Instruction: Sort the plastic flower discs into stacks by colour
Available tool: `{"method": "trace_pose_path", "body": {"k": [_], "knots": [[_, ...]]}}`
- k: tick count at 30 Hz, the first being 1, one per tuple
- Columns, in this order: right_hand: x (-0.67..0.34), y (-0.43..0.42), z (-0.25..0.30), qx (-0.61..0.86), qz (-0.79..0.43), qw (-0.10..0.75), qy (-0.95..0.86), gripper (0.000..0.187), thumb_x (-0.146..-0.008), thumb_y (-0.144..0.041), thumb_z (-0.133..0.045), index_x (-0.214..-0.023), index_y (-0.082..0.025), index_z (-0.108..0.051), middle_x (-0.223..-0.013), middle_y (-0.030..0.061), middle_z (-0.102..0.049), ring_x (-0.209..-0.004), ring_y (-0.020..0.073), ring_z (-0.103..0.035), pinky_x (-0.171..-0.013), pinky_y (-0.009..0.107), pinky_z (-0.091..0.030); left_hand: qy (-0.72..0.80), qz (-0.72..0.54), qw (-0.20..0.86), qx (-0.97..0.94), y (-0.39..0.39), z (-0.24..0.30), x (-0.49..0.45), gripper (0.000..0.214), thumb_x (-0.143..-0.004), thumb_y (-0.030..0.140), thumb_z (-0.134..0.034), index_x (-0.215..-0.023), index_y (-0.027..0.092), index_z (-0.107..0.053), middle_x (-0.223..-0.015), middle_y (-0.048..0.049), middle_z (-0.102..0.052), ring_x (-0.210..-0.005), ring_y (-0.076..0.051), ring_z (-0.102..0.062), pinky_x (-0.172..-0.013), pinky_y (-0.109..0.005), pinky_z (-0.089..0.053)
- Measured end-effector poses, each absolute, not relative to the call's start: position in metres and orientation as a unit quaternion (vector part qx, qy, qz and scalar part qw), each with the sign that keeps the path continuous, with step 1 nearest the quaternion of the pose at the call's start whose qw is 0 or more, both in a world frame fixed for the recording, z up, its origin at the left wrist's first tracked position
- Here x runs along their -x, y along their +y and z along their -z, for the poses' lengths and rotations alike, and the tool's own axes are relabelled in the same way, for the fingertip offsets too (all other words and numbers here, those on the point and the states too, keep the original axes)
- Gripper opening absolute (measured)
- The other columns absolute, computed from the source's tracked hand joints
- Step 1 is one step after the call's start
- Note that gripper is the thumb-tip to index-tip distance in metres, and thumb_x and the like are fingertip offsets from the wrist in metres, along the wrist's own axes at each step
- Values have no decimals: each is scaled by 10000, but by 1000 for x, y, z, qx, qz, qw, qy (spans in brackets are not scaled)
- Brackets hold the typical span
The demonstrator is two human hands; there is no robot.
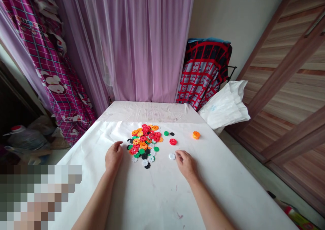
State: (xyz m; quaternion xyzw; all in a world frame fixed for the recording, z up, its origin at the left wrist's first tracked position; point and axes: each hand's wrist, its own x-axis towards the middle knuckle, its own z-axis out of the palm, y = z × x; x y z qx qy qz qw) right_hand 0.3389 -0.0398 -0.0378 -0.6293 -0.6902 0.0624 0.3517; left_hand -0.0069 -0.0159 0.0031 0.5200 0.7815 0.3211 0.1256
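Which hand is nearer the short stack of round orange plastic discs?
Right. The right hand is on the near side of that orange stack, slightly to its left; the left hand is much farther left, across the multicoloured pile of flower-shaped plastic discs.

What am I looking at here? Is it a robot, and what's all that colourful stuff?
No robot here, just a person using two bare hands. There is one picture, from a camera worn on the person's head, looking forward and down, so you see the arms as the wearer does.

On the white-covered table lies a pile of notched snowflake discs in several colours. Right of it sit separate green, black, red, white and orange ones.

The left hand is beside the pile; I see nothing in it. The right hand's fingertips are by the white one, but I can't tell whether they touch it.
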Motion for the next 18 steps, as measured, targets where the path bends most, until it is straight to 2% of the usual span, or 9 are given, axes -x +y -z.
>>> {"method": "trace_pose_path", "body": {"k": [4,9,15,18], "knots": [[-344,-30,41,644,-85,375,-662,291,-881,-305,-432,-958,-225,-701,-961,85,-751,-778,209,-688,-745,317,-534,784,-365,128,-486,-8,-1,2,419,-863,299,-409,-1171,231,-685,-1116,-74,-751,-1014,-252,-690,-867,-363,-525],[-342,1,28,673,-104,379,-627,255,-859,-298,-467,-938,-252,-705,-932,47,-758,-773,201,-686,-743,306,-538,749,-496,181,-400,-8,-1,10,400,-822,325,-442,-1110,197,-690,-1126,-74,-747,-1082,-232,-672,-971,-357,-500],[-294,40,-9,611,-86,275,-737,228,-859,-213,-558,-1006,-271,-721,-1102,27,-733,-1055,197,-622,-942,306,-471,750,-495,222,-378,-6,-7,13,410,-794,376,-468,-1089,204,-695,-1132,-76,-741,-1092,-254,-666,-1014,-396,-481],[-274,50,-18,556,-86,216,-798,326,-829,-192,-614,-1130,-284,-698,-1230,18,-691,-1140,213,-564,-1007,330,-418,751,-489,225,-382,-5,-6,11,414,-795,396,-469,-1085,213,-701,-1130,-68,-742,-1099,-255,-661,-1006,-391,-487]]}}
